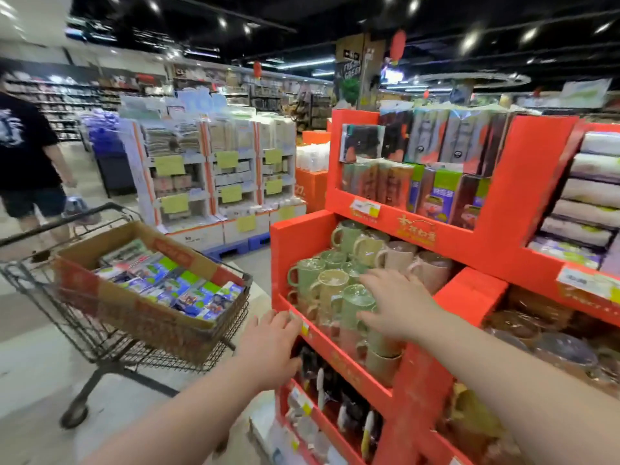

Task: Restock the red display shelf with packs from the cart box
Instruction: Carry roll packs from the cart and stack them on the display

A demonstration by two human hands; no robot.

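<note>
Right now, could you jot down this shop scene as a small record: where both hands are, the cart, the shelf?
left hand: at the front lip of the mug tier, grip unclear
right hand: fingers spread, over the mugs
cart box: sits in the cart, holds many packs
red display shelf: similar purple-green packs on the upper tier

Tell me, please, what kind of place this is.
Most likely a supermarket or household-goods store: a wire shopping cart carries a cardboard box of packs, the red display shelf holds mugs and price tags, and long stocked aisles run behind.
</note>
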